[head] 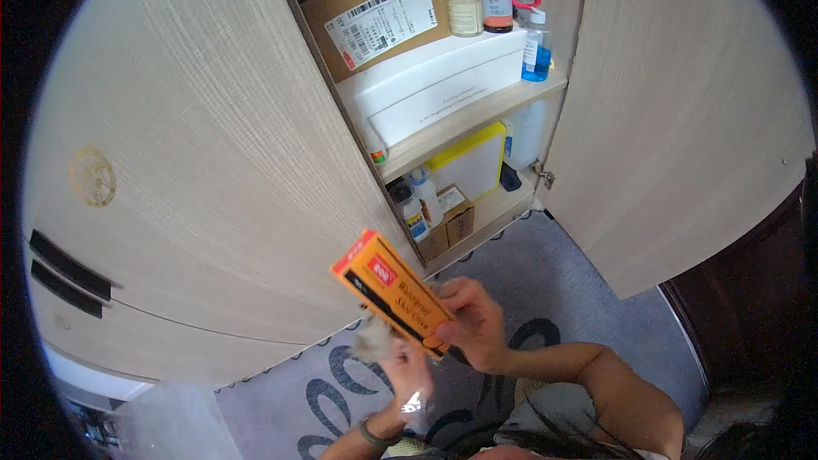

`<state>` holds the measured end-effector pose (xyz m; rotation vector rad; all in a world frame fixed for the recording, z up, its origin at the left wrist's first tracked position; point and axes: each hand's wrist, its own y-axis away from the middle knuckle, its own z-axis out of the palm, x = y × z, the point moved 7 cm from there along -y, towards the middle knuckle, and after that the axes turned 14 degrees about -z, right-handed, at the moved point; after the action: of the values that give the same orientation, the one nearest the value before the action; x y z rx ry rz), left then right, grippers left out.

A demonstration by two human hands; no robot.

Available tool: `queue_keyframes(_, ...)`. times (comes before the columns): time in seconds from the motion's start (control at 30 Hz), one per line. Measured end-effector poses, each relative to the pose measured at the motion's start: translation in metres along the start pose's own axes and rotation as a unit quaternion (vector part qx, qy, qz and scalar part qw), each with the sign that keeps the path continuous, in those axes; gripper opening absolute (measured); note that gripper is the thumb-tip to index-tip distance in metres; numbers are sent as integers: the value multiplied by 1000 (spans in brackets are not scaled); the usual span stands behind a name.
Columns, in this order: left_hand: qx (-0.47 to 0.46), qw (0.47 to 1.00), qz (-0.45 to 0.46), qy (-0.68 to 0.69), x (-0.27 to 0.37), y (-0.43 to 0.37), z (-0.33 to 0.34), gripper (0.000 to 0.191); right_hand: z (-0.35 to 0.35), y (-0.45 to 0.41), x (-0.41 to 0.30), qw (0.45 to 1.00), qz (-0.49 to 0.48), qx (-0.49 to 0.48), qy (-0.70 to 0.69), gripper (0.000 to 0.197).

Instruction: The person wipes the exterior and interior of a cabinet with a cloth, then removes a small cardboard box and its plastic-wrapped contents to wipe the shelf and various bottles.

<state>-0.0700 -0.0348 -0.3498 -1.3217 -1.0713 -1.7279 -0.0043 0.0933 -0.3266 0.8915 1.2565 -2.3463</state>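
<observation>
My right hand (pixel 474 326) grips the lower end of an orange box of shoe cream (pixel 399 294) with a red end flap and a black stripe. The box is tilted, its printed face up. Just below it is my left hand (pixel 409 370), raised, with a blurred pale cloth-like thing (pixel 374 338) at its fingers; the grip on that thing is partly hidden by the box. A shiny clear piece (pixel 415 401) lies against the left wrist, above a dark band.
An open cabinet ahead holds a white box (pixel 447 89), a labelled cardboard box (pixel 383 25), several bottles (pixel 497 0) and a yellow-edged panel (pixel 473 160). Its door (pixel 664 108) stands open at right. A pale closed door (pixel 223 172) fills the left. Patterned grey carpet (pixel 575 281) lies below.
</observation>
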Motion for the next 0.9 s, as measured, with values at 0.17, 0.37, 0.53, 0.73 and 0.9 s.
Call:
queue_keyframes(0.17, -170, 942, 172, -231, 10, 15, 30, 6, -21, -31, -33, 976, -140, 65, 154, 25)
queue_keyframes(0.37, -306, 883, 293, -204, 29, 40, 47, 20, -68, -125, -95, 807, -350, 154, 449, 24)
queue_keyframes(0.53, -307, 894, 246, -213, 30, 32, 41, 21, -43, -240, -109, 723, -399, -17, 564, 21)
queue_keyframes(0.73, -243, 914, 257, -199, 34, 27, 40, 16, -28, -292, -73, 710, -383, -173, 565, 20)
queue_keyframes(0.9, -224, 917, 261, -203, 37, 25, 34, 16, -33, -286, -71, 681, -415, -104, 595, 33)
